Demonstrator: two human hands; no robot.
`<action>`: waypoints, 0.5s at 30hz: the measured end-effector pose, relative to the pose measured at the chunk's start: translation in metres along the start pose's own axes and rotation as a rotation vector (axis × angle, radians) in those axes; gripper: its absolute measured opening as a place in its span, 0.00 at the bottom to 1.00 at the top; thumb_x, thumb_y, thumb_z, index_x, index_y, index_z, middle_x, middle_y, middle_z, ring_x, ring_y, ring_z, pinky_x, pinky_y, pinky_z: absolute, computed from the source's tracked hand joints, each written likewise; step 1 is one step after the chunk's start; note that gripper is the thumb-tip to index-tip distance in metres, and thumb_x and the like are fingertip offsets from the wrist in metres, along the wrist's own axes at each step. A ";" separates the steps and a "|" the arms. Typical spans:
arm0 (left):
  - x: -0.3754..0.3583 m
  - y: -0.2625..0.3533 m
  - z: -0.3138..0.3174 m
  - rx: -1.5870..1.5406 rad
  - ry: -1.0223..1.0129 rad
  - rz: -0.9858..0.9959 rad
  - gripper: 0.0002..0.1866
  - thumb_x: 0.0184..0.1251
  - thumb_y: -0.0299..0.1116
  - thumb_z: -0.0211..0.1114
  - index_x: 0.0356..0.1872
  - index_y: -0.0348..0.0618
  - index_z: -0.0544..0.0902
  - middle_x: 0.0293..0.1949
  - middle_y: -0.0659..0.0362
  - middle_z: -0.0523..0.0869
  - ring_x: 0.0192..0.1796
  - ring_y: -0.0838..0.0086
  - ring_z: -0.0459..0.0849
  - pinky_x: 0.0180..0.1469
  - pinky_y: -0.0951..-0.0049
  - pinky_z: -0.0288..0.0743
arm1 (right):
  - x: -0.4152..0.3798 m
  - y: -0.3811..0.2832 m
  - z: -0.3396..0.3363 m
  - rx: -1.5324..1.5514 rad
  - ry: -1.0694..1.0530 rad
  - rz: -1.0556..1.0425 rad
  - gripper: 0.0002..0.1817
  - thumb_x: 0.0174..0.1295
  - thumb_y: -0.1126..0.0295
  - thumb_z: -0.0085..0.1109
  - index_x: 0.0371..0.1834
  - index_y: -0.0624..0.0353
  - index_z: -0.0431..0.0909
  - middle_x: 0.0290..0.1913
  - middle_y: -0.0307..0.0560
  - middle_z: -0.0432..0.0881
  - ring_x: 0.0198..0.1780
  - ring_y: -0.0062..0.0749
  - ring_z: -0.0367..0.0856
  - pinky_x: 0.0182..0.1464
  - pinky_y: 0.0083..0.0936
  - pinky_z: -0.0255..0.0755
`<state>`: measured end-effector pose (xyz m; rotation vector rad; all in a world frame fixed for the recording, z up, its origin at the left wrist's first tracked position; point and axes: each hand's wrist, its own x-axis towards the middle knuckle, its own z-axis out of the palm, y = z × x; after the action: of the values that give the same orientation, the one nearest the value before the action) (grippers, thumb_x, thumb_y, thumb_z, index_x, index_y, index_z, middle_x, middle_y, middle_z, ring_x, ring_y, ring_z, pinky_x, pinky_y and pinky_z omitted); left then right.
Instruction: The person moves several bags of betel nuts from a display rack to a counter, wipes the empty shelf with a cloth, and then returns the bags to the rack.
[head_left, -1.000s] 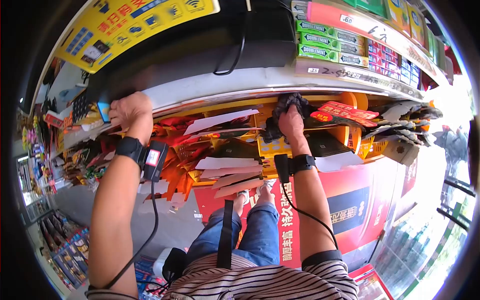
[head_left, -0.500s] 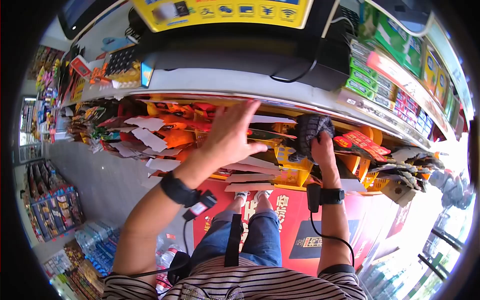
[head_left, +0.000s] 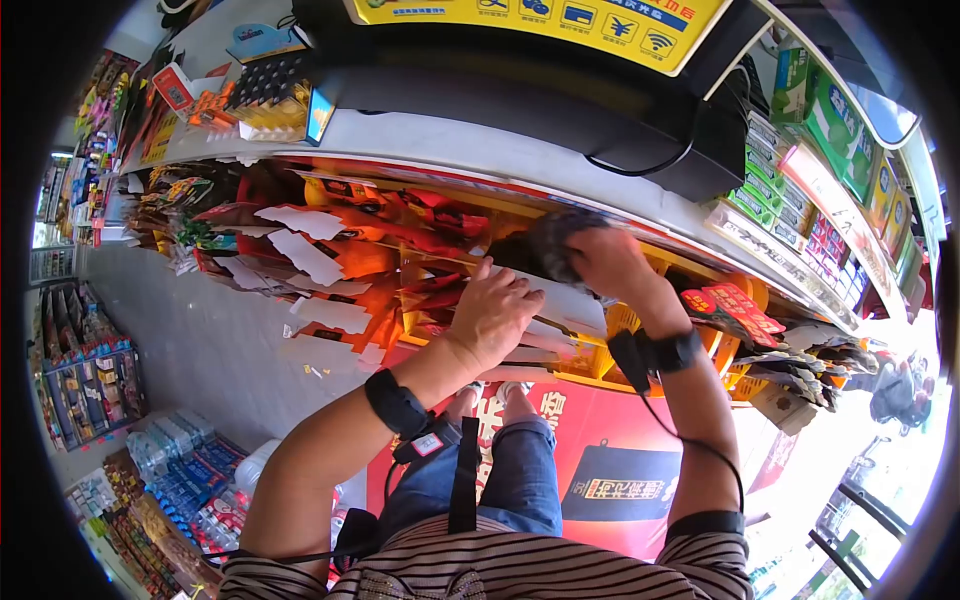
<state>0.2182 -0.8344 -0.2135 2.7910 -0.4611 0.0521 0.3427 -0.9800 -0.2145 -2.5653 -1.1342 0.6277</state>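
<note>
My left hand point(head_left: 495, 315) is at the yellow rack below the counter, its fingers bent against a flat packet point(head_left: 565, 300) with a pale side. They appear to grip its edge, though the fingertips are partly hidden. To its right, my right hand point(head_left: 615, 262) is closed around a dark grey cloth point(head_left: 560, 245), blurred by motion, inside the rack just behind that packet. Orange and red snack packets point(head_left: 365, 255) fill the rack left of my hands. A red-and-yellow card point(head_left: 735, 312) stands to the right of my right wrist.
Above the rack runs a white counter edge point(head_left: 450, 140) bearing a black machine point(head_left: 520, 100) with a yellow sign point(head_left: 560, 25). Green boxes point(head_left: 760, 180) stand at the right. Bottled drinks point(head_left: 190, 470) and a snack shelf point(head_left: 90, 370) stand at the lower left.
My left hand has lowered and closed from spread fingers onto a packet. My right hand has moved left with the cloth, deeper among the packets. The view has turned slightly.
</note>
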 end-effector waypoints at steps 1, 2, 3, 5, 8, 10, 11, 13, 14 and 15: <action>0.000 0.000 0.001 -0.001 0.015 0.004 0.11 0.48 0.28 0.51 0.34 0.46 0.77 0.31 0.63 0.77 0.39 0.72 0.72 0.55 0.61 0.58 | 0.018 -0.004 0.005 -0.069 -0.084 -0.072 0.08 0.48 0.73 0.49 0.31 0.58 0.76 0.35 0.52 0.78 0.37 0.43 0.77 0.39 0.33 0.71; 0.000 -0.001 0.002 0.000 0.030 0.007 0.11 0.48 0.28 0.51 0.34 0.46 0.77 0.31 0.63 0.77 0.38 0.72 0.72 0.55 0.61 0.58 | 0.033 -0.007 0.008 -0.107 -0.148 -0.079 0.09 0.49 0.72 0.48 0.32 0.58 0.76 0.36 0.51 0.78 0.38 0.43 0.77 0.39 0.32 0.71; -0.001 -0.002 0.002 -0.012 0.030 0.009 0.10 0.48 0.29 0.51 0.33 0.46 0.76 0.30 0.64 0.76 0.37 0.72 0.72 0.55 0.60 0.58 | 0.046 -0.013 0.009 -0.145 -0.213 -0.088 0.09 0.49 0.72 0.48 0.33 0.57 0.76 0.36 0.50 0.78 0.38 0.44 0.77 0.40 0.32 0.71; -0.002 -0.002 0.003 -0.026 0.005 -0.006 0.10 0.48 0.30 0.51 0.33 0.46 0.76 0.29 0.64 0.75 0.37 0.72 0.72 0.55 0.60 0.58 | 0.066 -0.023 0.011 -0.238 -0.352 -0.091 0.11 0.50 0.71 0.48 0.36 0.57 0.77 0.37 0.51 0.79 0.40 0.45 0.77 0.43 0.34 0.70; -0.001 -0.003 0.002 -0.022 -0.041 -0.026 0.09 0.47 0.31 0.52 0.32 0.47 0.76 0.28 0.65 0.75 0.37 0.73 0.72 0.54 0.61 0.58 | 0.080 -0.034 0.022 -0.429 -0.321 -0.196 0.11 0.51 0.71 0.48 0.35 0.60 0.77 0.37 0.54 0.78 0.42 0.44 0.77 0.44 0.38 0.69; 0.000 -0.003 0.003 -0.021 -0.054 -0.035 0.09 0.47 0.31 0.53 0.32 0.47 0.76 0.28 0.65 0.74 0.37 0.74 0.72 0.53 0.62 0.57 | 0.093 -0.030 0.037 -0.367 -0.290 -0.209 0.14 0.52 0.72 0.48 0.42 0.62 0.73 0.40 0.55 0.77 0.43 0.43 0.77 0.46 0.40 0.68; -0.001 -0.002 0.005 -0.018 -0.043 -0.035 0.09 0.46 0.32 0.53 0.32 0.48 0.76 0.28 0.66 0.74 0.37 0.74 0.72 0.53 0.63 0.56 | 0.098 -0.028 0.041 -0.356 -0.294 -0.231 0.16 0.52 0.72 0.48 0.45 0.62 0.71 0.42 0.55 0.77 0.44 0.44 0.77 0.47 0.40 0.68; 0.000 -0.001 0.006 -0.023 -0.041 -0.046 0.10 0.46 0.32 0.53 0.32 0.48 0.76 0.28 0.66 0.74 0.37 0.74 0.72 0.53 0.63 0.56 | 0.113 -0.017 0.062 -0.328 -0.310 -0.211 0.20 0.52 0.72 0.48 0.50 0.63 0.67 0.45 0.56 0.75 0.45 0.44 0.76 0.48 0.39 0.67; -0.001 -0.001 0.006 -0.022 -0.045 -0.050 0.10 0.46 0.32 0.53 0.32 0.48 0.76 0.28 0.66 0.74 0.37 0.74 0.72 0.53 0.63 0.56 | 0.118 -0.019 0.066 -0.308 -0.323 -0.167 0.22 0.52 0.72 0.48 0.52 0.63 0.65 0.46 0.56 0.74 0.46 0.45 0.75 0.49 0.39 0.67; -0.001 -0.002 0.007 -0.019 -0.031 -0.050 0.09 0.47 0.32 0.53 0.32 0.48 0.76 0.27 0.66 0.74 0.38 0.74 0.72 0.53 0.62 0.56 | 0.118 -0.018 0.067 -0.288 -0.313 -0.151 0.23 0.52 0.72 0.48 0.53 0.63 0.63 0.47 0.56 0.73 0.47 0.44 0.74 0.50 0.38 0.66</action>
<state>0.2179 -0.8349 -0.2205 2.7867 -0.3971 -0.0064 0.3696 -0.8749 -0.2983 -2.6400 -1.6097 0.9111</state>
